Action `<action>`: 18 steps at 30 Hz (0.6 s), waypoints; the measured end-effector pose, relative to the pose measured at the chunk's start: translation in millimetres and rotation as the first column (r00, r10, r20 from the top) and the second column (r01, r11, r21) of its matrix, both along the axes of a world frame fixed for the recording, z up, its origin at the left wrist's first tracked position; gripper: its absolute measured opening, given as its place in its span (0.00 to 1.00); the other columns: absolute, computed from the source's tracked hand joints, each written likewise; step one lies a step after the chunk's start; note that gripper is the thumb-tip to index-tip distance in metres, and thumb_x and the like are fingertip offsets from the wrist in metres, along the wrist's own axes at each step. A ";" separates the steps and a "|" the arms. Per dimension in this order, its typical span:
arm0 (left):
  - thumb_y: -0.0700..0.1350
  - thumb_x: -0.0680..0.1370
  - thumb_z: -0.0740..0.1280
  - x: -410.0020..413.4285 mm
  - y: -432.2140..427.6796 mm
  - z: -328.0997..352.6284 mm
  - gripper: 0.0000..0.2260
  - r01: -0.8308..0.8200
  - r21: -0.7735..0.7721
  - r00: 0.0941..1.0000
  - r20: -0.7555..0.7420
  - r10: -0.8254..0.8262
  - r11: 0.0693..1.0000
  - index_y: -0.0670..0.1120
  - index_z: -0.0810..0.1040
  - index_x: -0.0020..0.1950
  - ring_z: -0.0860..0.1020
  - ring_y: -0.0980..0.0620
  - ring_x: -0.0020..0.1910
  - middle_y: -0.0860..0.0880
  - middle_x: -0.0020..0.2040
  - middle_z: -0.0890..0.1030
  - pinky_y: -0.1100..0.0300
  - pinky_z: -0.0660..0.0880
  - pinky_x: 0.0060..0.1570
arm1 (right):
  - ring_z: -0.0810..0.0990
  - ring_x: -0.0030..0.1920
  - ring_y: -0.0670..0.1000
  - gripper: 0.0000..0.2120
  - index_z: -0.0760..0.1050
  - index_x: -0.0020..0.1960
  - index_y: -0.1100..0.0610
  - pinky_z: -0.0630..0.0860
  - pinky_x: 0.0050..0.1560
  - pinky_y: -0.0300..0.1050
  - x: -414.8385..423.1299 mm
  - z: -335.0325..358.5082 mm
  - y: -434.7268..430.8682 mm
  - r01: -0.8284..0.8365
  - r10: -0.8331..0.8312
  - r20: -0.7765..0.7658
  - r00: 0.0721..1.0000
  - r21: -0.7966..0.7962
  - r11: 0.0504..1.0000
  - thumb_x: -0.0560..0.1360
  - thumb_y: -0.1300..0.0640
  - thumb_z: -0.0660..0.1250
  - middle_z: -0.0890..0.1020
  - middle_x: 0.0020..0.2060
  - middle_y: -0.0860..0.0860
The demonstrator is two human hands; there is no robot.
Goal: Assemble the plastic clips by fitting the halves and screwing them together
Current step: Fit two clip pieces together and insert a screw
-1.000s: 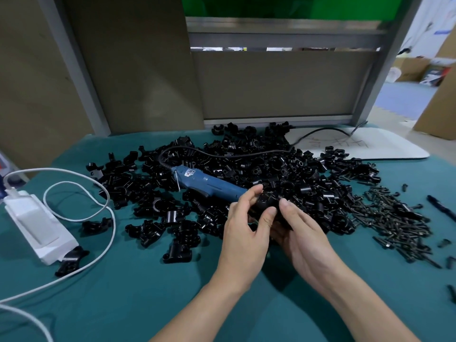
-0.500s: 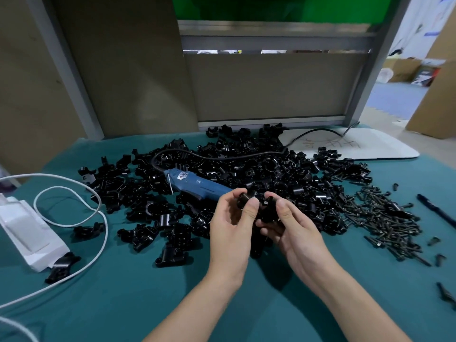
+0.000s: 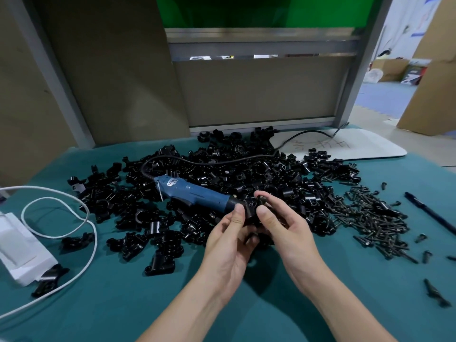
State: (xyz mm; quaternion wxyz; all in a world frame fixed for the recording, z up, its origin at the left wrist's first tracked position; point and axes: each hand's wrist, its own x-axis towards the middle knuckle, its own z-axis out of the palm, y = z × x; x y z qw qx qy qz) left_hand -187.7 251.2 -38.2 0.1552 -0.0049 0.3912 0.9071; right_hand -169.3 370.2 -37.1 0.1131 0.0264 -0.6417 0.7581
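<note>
**A:** Where is the clip point(image 3: 252, 208)?

**B:** Just above the near edge of the pile point(image 3: 246, 169). The left hand point(image 3: 229, 240) pinches its left side and the right hand point(image 3: 288, 230) pinches its right.

**A:** Which way does it point?

**B:** I cannot tell, because the fingers cover it. The screwdriver point(image 3: 195, 193) lies far-left to near-right, with its tip towards the hands.
</note>
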 end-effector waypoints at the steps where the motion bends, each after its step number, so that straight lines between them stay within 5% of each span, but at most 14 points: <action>1: 0.51 0.73 0.70 1.2 1.1 -0.4 0.17 0.012 0.003 1.000 0.014 -0.012 1.000 0.42 0.79 0.56 0.81 0.55 0.35 0.48 0.42 0.84 0.64 0.78 0.37 | 0.85 0.54 0.44 0.18 0.82 0.62 0.38 0.78 0.52 0.34 0.4 0.6 0.3 -0.001 0.001 -0.006 1.000 0.013 1.000 0.73 0.39 0.74 0.87 0.56 0.46; 12: 0.56 0.72 0.69 -0.3 2.2 0.4 0.28 0.055 0.054 0.992 0.114 -0.061 0.997 0.42 0.78 0.68 0.77 0.55 0.35 0.48 0.43 0.82 0.62 0.72 0.37 | 0.84 0.50 0.40 0.14 0.83 0.60 0.40 0.78 0.50 0.33 3.2 3.3 -0.2 -0.048 0.048 -0.021 0.999 0.018 0.999 0.75 0.48 0.71 0.87 0.54 0.43; 18: 0.54 0.73 0.70 -2.4 1.0 -2.0 0.26 0.043 0.055 0.993 0.107 -0.049 0.998 0.42 0.78 0.67 0.75 0.54 0.37 0.47 0.42 0.79 0.62 0.73 0.35 | 0.81 0.41 0.41 0.13 0.84 0.57 0.39 0.78 0.38 0.35 5.1 2.4 -3.6 -0.075 0.076 -0.023 0.997 0.026 0.997 0.74 0.50 0.71 0.87 0.52 0.44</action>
